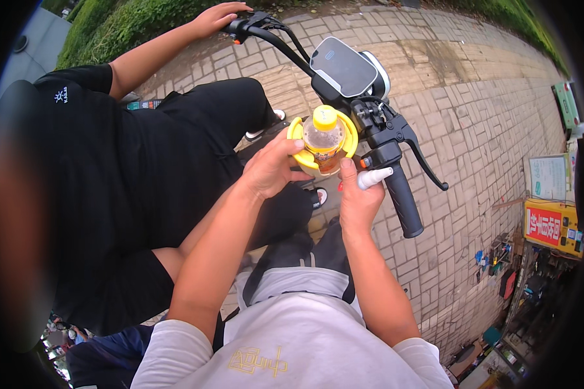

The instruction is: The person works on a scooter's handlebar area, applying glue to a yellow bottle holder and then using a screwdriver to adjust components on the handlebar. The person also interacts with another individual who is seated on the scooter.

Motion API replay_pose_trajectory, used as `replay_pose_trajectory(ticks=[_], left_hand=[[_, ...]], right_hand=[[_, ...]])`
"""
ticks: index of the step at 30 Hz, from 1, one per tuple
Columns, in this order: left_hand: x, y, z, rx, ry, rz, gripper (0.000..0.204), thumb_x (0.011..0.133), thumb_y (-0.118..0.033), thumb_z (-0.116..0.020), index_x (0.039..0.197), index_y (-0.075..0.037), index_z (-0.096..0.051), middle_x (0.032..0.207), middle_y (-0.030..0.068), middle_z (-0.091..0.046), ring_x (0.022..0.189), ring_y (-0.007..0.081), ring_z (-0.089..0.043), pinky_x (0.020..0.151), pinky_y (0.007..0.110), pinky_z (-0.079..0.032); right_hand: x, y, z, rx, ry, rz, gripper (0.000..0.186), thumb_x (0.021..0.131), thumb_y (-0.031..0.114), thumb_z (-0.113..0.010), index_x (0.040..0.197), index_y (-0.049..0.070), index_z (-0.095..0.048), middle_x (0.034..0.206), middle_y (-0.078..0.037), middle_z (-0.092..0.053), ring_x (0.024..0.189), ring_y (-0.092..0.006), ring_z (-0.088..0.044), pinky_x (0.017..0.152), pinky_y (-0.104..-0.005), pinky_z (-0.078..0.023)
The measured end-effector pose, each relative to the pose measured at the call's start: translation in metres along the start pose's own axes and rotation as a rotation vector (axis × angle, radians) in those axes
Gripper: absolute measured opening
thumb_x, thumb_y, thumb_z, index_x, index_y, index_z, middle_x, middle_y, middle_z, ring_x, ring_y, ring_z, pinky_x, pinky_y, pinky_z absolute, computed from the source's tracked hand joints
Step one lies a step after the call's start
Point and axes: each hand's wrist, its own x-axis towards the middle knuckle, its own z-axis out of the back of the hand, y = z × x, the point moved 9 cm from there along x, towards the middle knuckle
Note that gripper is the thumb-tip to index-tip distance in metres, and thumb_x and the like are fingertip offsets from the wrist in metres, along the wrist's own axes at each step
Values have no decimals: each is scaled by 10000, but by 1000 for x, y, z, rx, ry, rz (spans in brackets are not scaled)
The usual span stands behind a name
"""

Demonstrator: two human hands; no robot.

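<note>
My left hand point(269, 165) is closed on the left side of a yellow ring-shaped cup holder point(350, 136). A clear plastic bottle point(323, 137) with a yellow cap stands inside the ring. My right hand point(360, 201) grips a small white nozzled bottle point(376, 176), its thumb at the holder's lower right. Just right of both hands are an e-bike's black handlebar grip point(403, 201), brake lever point(435, 172) and an orange switch. Above them sits the dark display panel point(340, 65). How the holder meets the handlebar is hidden.
A person in black point(110, 181) sits on the bike at the left, a hand point(217, 19) on the far grip. Brick paving point(467, 117) surrounds the bike, with a hedge point(104, 26) beyond. Signboards point(551, 227) and cluttered shop goods point(496, 253) line the right.
</note>
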Motion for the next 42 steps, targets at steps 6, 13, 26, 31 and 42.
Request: replay_pose_trajectory(ticks=[6,13,26,31,42], left_hand=[[4,-1,-1,33,5,10,761,810,-407,-667,1453,-155,-346,1336,84,-502,1185,248,-526,960,489,-413],[-3,-8,-3,17,9,14,747,834,-404,-672,1465,-162,-353,1365,82,-489,1236,239,-509,983,480,-431],[-3,-4,0,45,28,21,726,897,-284,-645,1503,-99,-290,1400,124,-467,1268,262,-515,1024,498,-455],[-6,-8,-5,96,-3,3,723,875,-255,-641,1498,-84,-317,1378,152,-495,1237,272,-551,1019,494,-469],[-11,-11,-17,66,-15,-46,815,795,-262,-670,1488,-28,-311,1367,173,-508,1223,284,-571,1016,452,-488]], right_hand=[[-49,78,6,-153,400,125,210,833,74,-753,971,-14,-621,955,-104,-643,778,-92,-599,702,-239,-488],[16,163,-104,-876,783,770,375,763,66,-739,1115,2,-625,1035,-169,-645,926,-340,-648,780,-400,-520],[29,273,-122,-819,804,880,362,831,145,-774,1120,-20,-631,961,-77,-667,895,-151,-617,812,-296,-494],[44,278,-112,-858,683,914,387,836,166,-788,1138,-19,-632,990,-61,-674,911,-112,-609,815,-274,-497],[53,262,-103,-628,724,886,327,811,158,-785,1055,-18,-657,879,-89,-682,788,-160,-630,705,-305,-505]])
